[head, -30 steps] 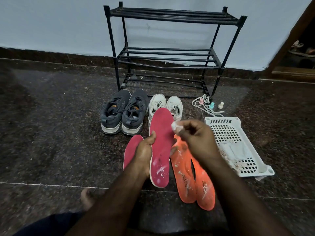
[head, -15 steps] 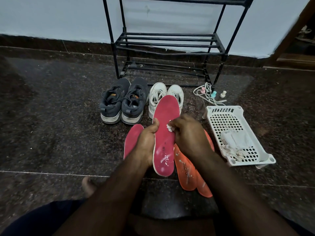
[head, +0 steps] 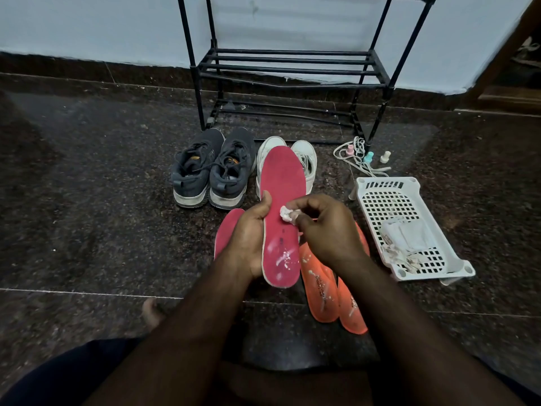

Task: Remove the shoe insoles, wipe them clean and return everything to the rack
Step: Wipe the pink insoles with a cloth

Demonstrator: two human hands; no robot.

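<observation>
L hand point(head: 248, 232) grips red insole point(head: 282, 183) by its edge; R hand point(head: 325, 227) pinches wad point(head: 286, 213) against it, just right of L thumb.

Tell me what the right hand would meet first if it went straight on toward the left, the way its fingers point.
Probably the red insole: the right hand pinches a wad at its surface, and the wad seems to touch it already. Behind the insole is the left hand.
</observation>
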